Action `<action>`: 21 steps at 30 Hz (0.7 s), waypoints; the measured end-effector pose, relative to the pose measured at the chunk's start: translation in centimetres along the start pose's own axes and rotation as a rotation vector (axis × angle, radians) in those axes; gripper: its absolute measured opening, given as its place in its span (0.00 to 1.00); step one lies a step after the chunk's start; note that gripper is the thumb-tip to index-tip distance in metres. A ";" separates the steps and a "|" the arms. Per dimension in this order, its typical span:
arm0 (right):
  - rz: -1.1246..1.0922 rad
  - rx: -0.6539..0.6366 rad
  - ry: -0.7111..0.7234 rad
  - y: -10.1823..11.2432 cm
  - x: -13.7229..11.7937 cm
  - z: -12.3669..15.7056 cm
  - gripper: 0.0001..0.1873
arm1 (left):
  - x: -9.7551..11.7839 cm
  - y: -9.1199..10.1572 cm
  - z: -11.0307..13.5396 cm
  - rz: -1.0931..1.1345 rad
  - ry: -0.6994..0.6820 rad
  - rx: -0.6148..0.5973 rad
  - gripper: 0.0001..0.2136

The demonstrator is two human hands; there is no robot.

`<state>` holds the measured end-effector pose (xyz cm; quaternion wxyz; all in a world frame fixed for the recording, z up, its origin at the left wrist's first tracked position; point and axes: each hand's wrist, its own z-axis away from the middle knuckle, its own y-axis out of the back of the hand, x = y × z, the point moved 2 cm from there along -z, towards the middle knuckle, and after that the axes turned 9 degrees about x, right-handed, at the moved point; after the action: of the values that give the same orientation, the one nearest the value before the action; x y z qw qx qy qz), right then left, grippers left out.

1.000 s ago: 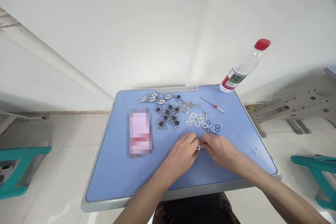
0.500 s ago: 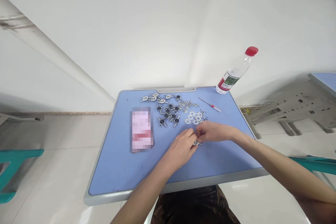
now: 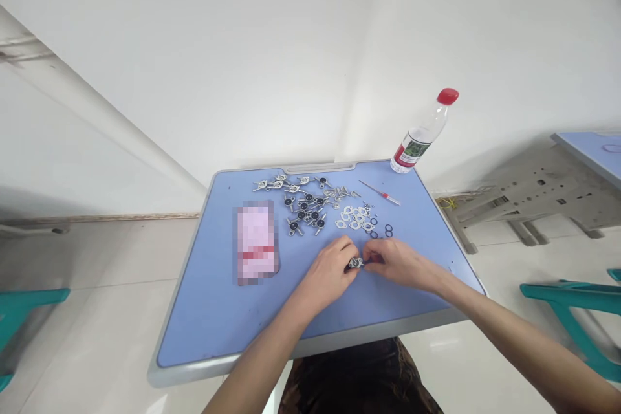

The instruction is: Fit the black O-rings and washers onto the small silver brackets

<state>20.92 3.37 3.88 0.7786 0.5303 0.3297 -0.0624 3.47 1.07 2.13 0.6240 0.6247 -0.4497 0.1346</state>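
Note:
My left hand (image 3: 334, 264) is closed on a small metal fitting (image 3: 356, 262) with a flat flange, held low over the blue tabletop. Close against its right side is my right hand (image 3: 400, 264), its fingers pinched together. Something dark and reddish shows between those fingers, too hidden to name. Just beyond the hands lie several black rubber rings (image 3: 389, 231) and a group of flat metal plates (image 3: 347, 213) with holes. Tiny metal balls (image 3: 367, 206) are scattered beside the plates.
Several metal fittings with black discs (image 3: 303, 206) lie mid-table, with small metal pins (image 3: 341, 192) beside them. A thin screwdriver (image 3: 385, 195) and a water bottle (image 3: 412, 150) are at the back right. A blurred pink rectangular item (image 3: 257, 242) lies left.
My right hand has drawn slightly away from the plates, and the black rings now show. The metal fitting is more exposed in my left hand. The whole view has shifted a little.

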 end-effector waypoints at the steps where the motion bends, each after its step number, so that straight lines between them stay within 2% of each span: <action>1: -0.011 0.007 0.002 -0.2 0.0 0.0 0.01 | 0.0 0.0 0.0 0.017 0.005 0.000 0.07; 9: -0.012 0.103 0.142 -1.1 0.6 0.5 0.05 | -0.5 0.2 -0.3 0.104 0.016 -0.034 0.06; 21: 0.008 0.158 0.155 -2.0 1.0 1.0 0.06 | -0.6 0.2 -0.2 0.024 0.028 -0.058 0.09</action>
<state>21.22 1.93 2.01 0.7068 0.5945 0.3808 -0.0438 3.07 1.54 1.82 0.6465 0.5990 -0.4520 0.1377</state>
